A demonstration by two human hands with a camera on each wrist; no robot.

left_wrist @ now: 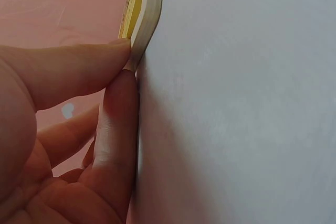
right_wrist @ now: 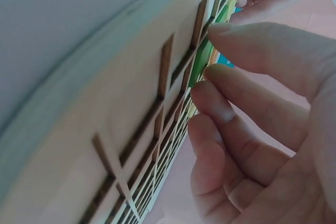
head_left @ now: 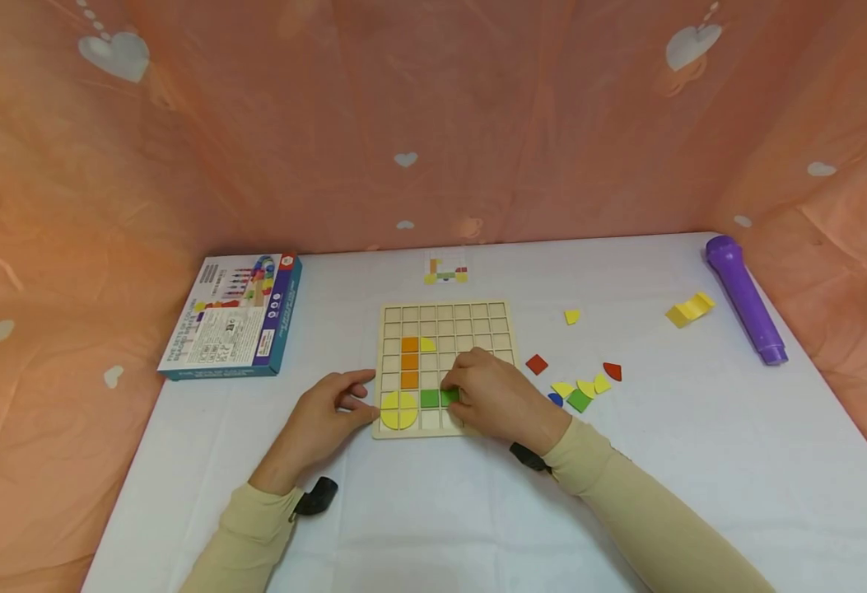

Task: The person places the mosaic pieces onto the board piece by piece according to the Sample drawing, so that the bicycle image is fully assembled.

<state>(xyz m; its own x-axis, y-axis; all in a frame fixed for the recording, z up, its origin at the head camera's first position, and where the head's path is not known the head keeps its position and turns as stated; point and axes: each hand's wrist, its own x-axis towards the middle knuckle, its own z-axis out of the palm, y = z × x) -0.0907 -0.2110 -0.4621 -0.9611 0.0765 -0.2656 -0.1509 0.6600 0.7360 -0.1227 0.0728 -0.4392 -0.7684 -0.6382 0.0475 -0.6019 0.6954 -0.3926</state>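
A square wooden grid board (head_left: 482, 311) lies on the white table. My left hand (head_left: 320, 420) holds its left edge near the front corner; in the left wrist view, thumb and a finger meet at the rim. My right hand (head_left: 510, 399) pinches a green square (head_left: 449, 398) over a lower cell, partly hidden by the fingers. Another green square (head_left: 429, 399) sits in the cell to its left. Yellow quarter-circles (head_left: 399, 410) form a full circle at the board's front left. Above them stand three orange squares (head_left: 409, 362), with a yellow quarter-circle (head_left: 428, 344) beside the top one.
Right of the board lie loose pieces: a red square (head_left: 537, 364), a green square (head_left: 580, 400), a blue piece (head_left: 555, 399) and several yellow ones. A pattern card (head_left: 446, 268) is behind the board. A box (head_left: 229, 317), yellow block (head_left: 690, 310) and purple tube (head_left: 746, 301) flank it.
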